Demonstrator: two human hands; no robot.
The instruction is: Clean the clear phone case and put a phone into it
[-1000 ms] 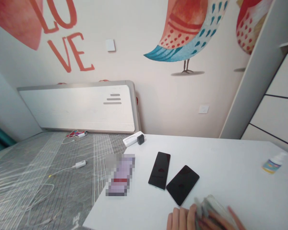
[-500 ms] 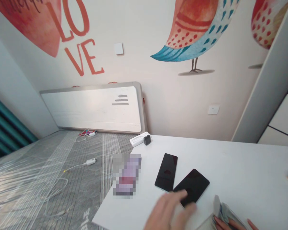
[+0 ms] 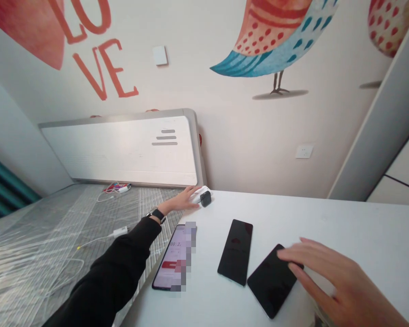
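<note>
Nearest me, my right hand (image 3: pixel 330 281) lay open and flat, fingers spread, fingertips over the corner of a dark phone (image 3: pixel 271 280) close to the white table's (image 3: pixel 344 227) near edge. Just beside that lay a second dark phone (image 3: pixel 235 252), and at the left edge a lit phone (image 3: pixel 172 263). At the far left corner my left hand (image 3: pixel 182 200), in a black sleeve with a wristwatch (image 3: pixel 156 214), rested loosely open on a white charger (image 3: pixel 198 196) with a black plug (image 3: pixel 205 198), gripping nothing.
</note>
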